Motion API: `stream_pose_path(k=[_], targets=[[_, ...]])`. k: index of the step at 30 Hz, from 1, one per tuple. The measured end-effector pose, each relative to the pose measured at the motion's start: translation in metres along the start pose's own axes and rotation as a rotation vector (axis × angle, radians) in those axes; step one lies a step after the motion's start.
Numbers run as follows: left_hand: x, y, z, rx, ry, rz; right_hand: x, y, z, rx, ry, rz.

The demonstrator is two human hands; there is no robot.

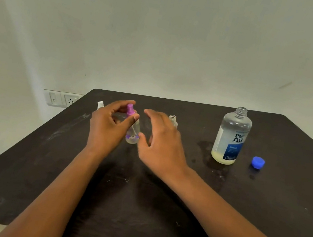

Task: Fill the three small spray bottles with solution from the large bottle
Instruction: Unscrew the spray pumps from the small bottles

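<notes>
the small clear plastic spray bottle with the purple pump top (133, 127) stands upright on the dark table (155, 212), well to the left of the large clear bottle of pale yellow solution (231, 137), which serves as the landmark here. its pump top is pinched between thumb and fingers of the left hand (108, 124), probably so that it can be screwed on or off while the body is steadied. the right hand (160, 140) is held just beside the small bottle, on the side nearer the large bottle, fingers relaxed and apart, gripping nothing; whether the thumb touches the bottle's base cannot be told. a second small clear bottle with an uncapped neck (172, 120) is seen behind that hand, between the pump bottle and the large bottle. a third small bottle with a white top (100, 105) is placed farthest left. the large bottle is left uncapped, presumably for pouring; its blue label reads "renu fresh". its blue plastic cap (257, 162) is laid just to its right. a wet patch (204, 154) is seen just to its left.
</notes>
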State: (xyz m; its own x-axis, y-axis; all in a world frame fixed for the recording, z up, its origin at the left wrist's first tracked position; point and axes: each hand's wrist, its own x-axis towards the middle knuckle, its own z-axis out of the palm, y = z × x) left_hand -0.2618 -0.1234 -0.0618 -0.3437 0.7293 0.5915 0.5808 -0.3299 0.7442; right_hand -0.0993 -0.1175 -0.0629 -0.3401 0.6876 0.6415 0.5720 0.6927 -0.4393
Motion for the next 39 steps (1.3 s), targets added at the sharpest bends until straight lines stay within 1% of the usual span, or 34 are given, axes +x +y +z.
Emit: stream_pose_path(k=[2, 5, 9, 12, 16, 22, 24, 27, 29, 31, 33, 36, 37, 39], targets=[[0.0, 0.002, -0.002, -0.091, 0.008, 0.011, 0.005, -0.01, 0.009, -0.017, -0.043, 0.051], [0.003, 0.004, -0.004, -0.214, 0.038, 0.012, 0.016, -0.021, 0.022, -0.009, -0.04, 0.105], [0.006, 0.001, -0.006, -0.302, 0.019, -0.004, 0.028, -0.021, 0.031, -0.014, -0.066, 0.18], [0.007, -0.001, -0.007, -0.347, 0.007, -0.023, 0.027, -0.018, 0.037, 0.02, -0.018, 0.18], [0.008, 0.0, -0.005, -0.358, -0.001, -0.035, 0.024, -0.013, 0.043, 0.008, 0.042, 0.15], [0.006, -0.001, -0.004, -0.354, -0.025, -0.044, 0.022, -0.012, 0.042, 0.016, 0.089, 0.099], [0.005, -0.002, -0.002, -0.34, 0.005, -0.052, 0.021, -0.011, 0.043, 0.02, 0.102, 0.095], [0.004, 0.0, 0.0, -0.253, 0.16, -0.071, 0.019, -0.014, 0.045, 0.006, 0.127, 0.062], [0.003, 0.001, -0.001, -0.253, 0.191, -0.079, 0.018, -0.016, 0.044, 0.033, 0.121, 0.058], [0.003, 0.0, -0.002, -0.279, 0.149, -0.06, 0.018, -0.015, 0.043, 0.041, 0.113, 0.075], [0.003, 0.001, -0.005, -0.329, 0.067, -0.019, 0.018, -0.012, 0.042, 0.05, 0.122, 0.088], [0.003, 0.004, -0.008, -0.532, -0.048, -0.004, 0.015, -0.01, 0.042, 0.042, 0.156, 0.082], [0.003, 0.005, -0.009, -0.551, -0.057, 0.005, 0.014, -0.01, 0.041, 0.04, 0.164, 0.083], [0.004, 0.003, -0.007, -0.51, -0.035, 0.015, 0.014, -0.01, 0.04, 0.042, 0.169, 0.082]])
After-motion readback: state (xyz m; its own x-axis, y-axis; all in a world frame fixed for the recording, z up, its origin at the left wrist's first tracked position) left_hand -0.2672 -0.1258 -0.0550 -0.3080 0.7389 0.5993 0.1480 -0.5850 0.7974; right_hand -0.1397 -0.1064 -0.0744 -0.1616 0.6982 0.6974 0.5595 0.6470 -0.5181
